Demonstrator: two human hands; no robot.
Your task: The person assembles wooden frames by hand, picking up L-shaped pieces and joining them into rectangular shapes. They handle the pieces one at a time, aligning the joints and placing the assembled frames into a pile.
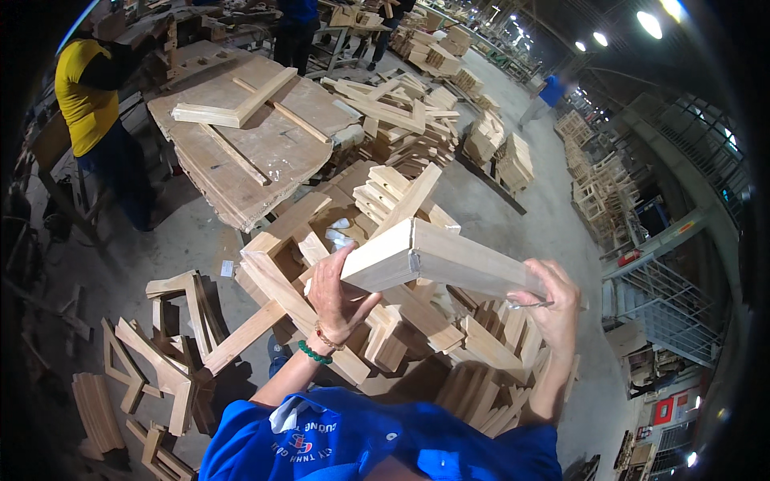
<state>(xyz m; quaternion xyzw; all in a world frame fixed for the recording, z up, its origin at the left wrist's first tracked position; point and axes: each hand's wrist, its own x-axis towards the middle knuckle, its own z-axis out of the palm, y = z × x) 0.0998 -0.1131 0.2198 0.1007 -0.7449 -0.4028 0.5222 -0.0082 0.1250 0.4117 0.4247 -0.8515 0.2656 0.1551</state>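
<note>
I hold a pale wooden corner piece (449,260), two flat boards joined at an angle, raised in front of me. My left hand (337,297) grips its left board from below, with green and red bead bracelets on the wrist. My right hand (553,301) is closed on the far right end of the longer board. Under both hands lies a heap of similar wooden joined parts (417,329).
A worn wooden worktable (249,152) carrying an L-shaped frame stands at the back left, with a person in a yellow shirt (84,96) beside it. More frame parts (160,361) lie on the floor to my left. Stacked wooden parts (501,152) line an aisle at the right.
</note>
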